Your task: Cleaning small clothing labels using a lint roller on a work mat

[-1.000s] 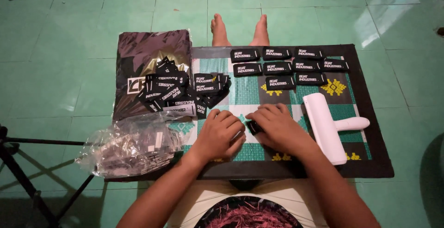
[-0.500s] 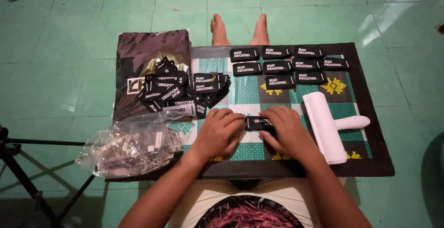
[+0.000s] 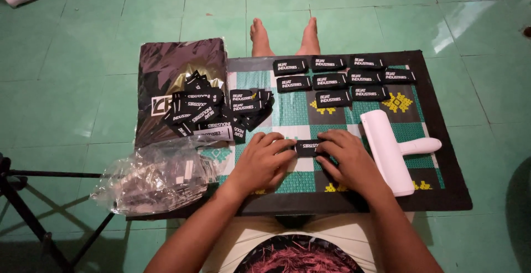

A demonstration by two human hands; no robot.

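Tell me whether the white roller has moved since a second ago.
No. The white roller lies at the same spot on the patterned mat, its handle pointing right toward the mat's dark border, as in both earlier pictures.

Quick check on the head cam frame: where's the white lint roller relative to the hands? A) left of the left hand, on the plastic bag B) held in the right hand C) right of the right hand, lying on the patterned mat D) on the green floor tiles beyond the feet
C: the white lint roller lies on the patterned mat just right of the right hand, untouched; both that hand and the left hand pinch a small black label between them.
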